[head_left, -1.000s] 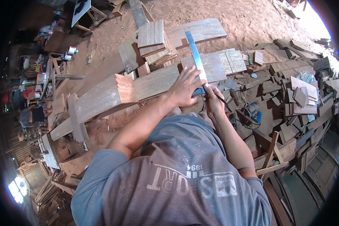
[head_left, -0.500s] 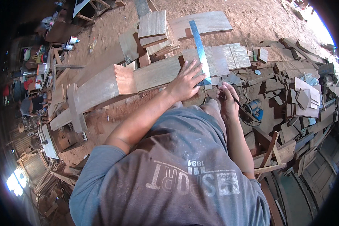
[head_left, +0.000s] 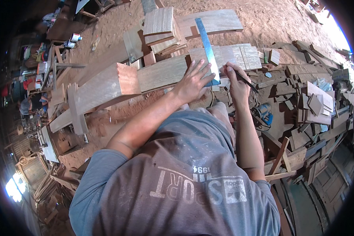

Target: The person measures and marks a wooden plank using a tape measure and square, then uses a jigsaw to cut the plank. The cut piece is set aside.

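My left hand [head_left: 188, 82] is spread open over the long wooden board [head_left: 160, 71], its fingers resting beside and against the metal try square [head_left: 205, 43], which lies across the board with a blue handle at its near end. My right hand [head_left: 238, 82] pinches a dark, slim pencil [head_left: 250, 85], its fingertips at the board just right of the square. A short board with grooved lines [head_left: 247, 57] lies to the right of the blade. On the left, an angled plank [head_left: 98, 90] with a reddish end piece rests at the board.
Stacked wood pieces [head_left: 158, 20] sit beyond the board, near a broad plank [head_left: 218, 23] on sandy ground. A blue power tool [head_left: 265, 116] lies at my right among many offcuts [head_left: 315, 103]. A person [head_left: 29, 104] is at the far left near cluttered shelves and timber.
My right hand with the pencil has moved up from below the square's handle to the board at the blade's right side. My left hand stays on the square; the view has shifted slightly.
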The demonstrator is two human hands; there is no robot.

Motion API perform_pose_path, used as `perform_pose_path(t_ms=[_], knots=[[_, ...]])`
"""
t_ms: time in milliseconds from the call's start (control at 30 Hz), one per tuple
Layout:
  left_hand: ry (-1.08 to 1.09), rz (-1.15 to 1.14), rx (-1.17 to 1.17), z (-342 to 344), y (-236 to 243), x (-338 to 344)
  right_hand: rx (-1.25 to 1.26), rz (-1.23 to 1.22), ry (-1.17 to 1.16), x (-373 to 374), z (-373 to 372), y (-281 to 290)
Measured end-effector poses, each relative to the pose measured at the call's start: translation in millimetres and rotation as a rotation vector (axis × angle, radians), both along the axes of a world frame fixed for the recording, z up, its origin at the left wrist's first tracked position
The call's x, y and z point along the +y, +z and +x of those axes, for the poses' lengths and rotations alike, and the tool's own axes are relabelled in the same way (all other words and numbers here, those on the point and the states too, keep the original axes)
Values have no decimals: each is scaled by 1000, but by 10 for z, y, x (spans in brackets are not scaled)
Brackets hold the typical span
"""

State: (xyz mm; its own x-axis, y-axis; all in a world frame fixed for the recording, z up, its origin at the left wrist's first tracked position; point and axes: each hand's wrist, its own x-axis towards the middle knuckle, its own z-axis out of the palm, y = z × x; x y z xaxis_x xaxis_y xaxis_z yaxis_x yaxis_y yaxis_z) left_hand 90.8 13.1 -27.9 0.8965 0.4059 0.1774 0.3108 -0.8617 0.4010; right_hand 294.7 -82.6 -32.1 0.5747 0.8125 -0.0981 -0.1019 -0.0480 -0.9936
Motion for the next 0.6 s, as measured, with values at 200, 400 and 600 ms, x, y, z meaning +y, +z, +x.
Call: perform_pose_path(t_ms=[200,400,600], knots=[[22,-6,-32,9,-32,-21,-198,-63,76,119,62,13],[17,-6,-31,3,-69,-15,-236,-107,117,165,94,20],[11,-28,-26,-16,-68,-10,-224,-93,130,213,105,-13]])
